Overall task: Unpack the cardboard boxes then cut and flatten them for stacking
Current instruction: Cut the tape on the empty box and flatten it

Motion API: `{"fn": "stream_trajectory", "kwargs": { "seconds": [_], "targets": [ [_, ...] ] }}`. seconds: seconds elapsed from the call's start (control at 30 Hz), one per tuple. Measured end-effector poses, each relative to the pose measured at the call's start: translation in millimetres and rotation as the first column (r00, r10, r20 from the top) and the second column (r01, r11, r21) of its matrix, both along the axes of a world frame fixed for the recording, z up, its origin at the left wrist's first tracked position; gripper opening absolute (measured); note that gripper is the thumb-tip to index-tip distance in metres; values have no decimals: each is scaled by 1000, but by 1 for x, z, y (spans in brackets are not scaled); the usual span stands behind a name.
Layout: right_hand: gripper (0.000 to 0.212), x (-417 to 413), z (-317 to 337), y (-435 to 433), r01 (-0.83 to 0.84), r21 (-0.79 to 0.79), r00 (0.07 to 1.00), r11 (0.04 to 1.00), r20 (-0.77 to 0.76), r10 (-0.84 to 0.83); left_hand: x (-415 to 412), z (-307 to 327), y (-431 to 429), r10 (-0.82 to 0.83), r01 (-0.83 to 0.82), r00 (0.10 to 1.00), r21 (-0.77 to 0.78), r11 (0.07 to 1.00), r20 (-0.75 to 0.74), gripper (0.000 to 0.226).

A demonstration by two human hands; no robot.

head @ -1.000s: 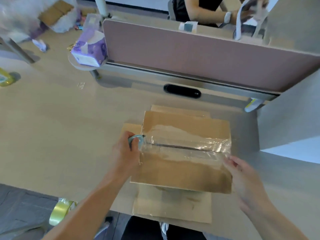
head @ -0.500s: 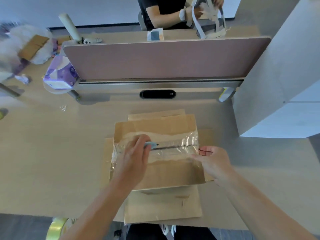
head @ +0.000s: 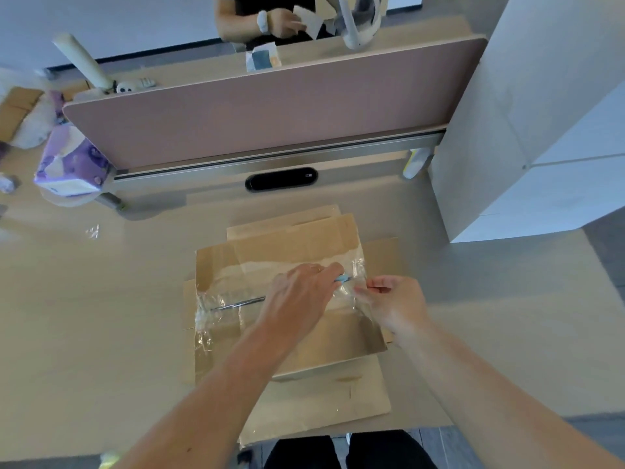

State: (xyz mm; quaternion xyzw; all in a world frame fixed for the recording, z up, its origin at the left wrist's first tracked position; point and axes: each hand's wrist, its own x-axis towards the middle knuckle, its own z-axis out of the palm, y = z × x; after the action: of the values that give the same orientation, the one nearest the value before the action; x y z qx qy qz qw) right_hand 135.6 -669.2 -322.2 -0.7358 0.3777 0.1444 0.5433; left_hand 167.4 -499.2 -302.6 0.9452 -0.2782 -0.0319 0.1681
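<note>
Since earlier, your left hand (head: 301, 296), its grip closed on the blue cutter (head: 343, 277), has slid along the taped seam (head: 236, 303) toward your right hand (head: 394, 304); keep that pinch on the box (head: 287, 252) edge clear of the blade.

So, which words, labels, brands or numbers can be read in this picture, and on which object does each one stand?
None can be read.
Purple tissue pack: a white label patch, its print too blurred.
Small card on top of the divider: coloured patches, no legible text.
Black oval panel: a tiny mark, too small to read.
Taped cardboard box: no print visible.
</note>
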Motion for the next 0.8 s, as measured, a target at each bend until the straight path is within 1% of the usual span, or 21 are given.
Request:
{"fn": "stream_trajectory", "kwargs": {
  "seconds": [0.1, 0.23, 0.3, 0.47, 0.6, 0.8],
  "targets": [
    [18, -3, -2, 4, 49, 11, 999, 999, 10, -49, 3, -2, 0, -26, 26, 1000, -23, 999, 9, 9],
    [16, -8, 0, 5, 53, -16, 997, 998, 52, -52, 5, -3, -6, -46, 51, 993, -36, 998, 109, 5],
    [16, -9, 3, 5, 51, -43, 996, 998, 71, -47, 7, -3, -9, -47, 56, 990, -67, 996, 133, 7],
    [14, -7, 3, 2, 47, -58, 996, 997, 79, -42, 14, -8, -13, -49, 70, 987, -133, 989, 156, 12],
    [14, -7, 3, 0, 29, -70, 996, 997, 85, -23, 17, -11, -14, -69, 91, 984, -129, 987, 166, 15],
    [13, -10, 2, 3, -4, -153, 994, 988, 108, 21, 13, -10, -18, -24, 45, 987, -134, 990, 156, 14]
  ]
}}
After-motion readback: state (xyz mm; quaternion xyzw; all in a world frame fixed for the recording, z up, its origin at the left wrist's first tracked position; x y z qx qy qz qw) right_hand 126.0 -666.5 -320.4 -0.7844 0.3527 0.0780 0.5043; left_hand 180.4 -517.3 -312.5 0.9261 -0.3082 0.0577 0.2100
